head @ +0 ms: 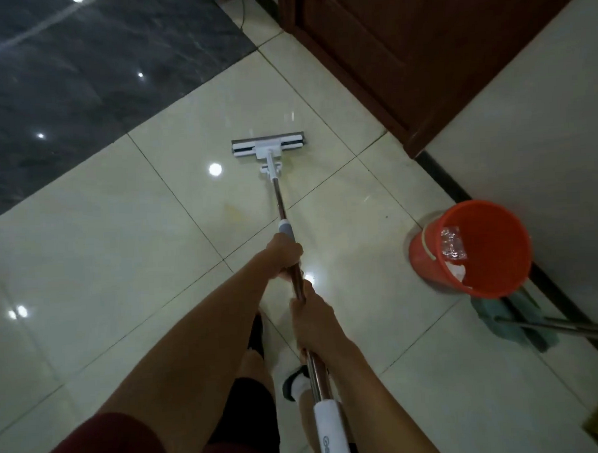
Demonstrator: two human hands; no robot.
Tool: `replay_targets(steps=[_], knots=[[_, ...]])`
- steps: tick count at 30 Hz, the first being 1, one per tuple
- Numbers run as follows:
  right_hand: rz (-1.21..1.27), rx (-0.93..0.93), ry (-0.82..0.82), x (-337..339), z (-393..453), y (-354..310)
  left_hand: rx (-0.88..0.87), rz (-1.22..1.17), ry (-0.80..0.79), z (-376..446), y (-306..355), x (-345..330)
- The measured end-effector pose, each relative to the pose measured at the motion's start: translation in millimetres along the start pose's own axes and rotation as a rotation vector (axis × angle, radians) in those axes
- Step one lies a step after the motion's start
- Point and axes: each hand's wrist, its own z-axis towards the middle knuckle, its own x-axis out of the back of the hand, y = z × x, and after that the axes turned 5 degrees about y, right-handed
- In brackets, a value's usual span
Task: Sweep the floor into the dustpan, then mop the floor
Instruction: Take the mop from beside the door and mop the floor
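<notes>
A white sponge mop head [268,147] lies flat on the glossy cream tile floor [103,255], well ahead of me. Its metal pole [280,201] runs back toward my body and ends in a white handle sleeve [330,430] at the bottom of the view. My left hand [285,256] grips the pole just below its grey collar. My right hand [310,323] grips the pole lower down, closer to me. Both arms reach forward from the bottom of the frame.
A red bucket [476,249] with crumpled plastic inside stands at the right by the white wall. A teal cloth mop [511,323] with a metal handle lies beside it. A dark wooden door [420,49] is ahead right, dark marble flooring [79,81] at upper left. My feet are below.
</notes>
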Motion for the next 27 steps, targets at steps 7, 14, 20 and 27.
replay_targets(steps=[7, 14, 20, 27], knots=[[-0.028, -0.012, 0.026, -61.7, -51.8, 32.1, 0.011, 0.047, -0.021, -36.2, -72.6, 7.5], [-0.023, -0.042, 0.019, -123.9, -102.7, 48.1, 0.079, 0.017, -0.089, -51.1, -148.7, 26.4], [-0.032, -0.051, -0.011, -158.7, -153.3, 76.5, 0.078, -0.105, -0.133, -85.1, -211.7, 28.7], [-0.049, -0.073, -0.043, -195.4, -221.0, 153.2, 0.012, -0.064, -0.099, -153.1, -299.9, -1.5]])
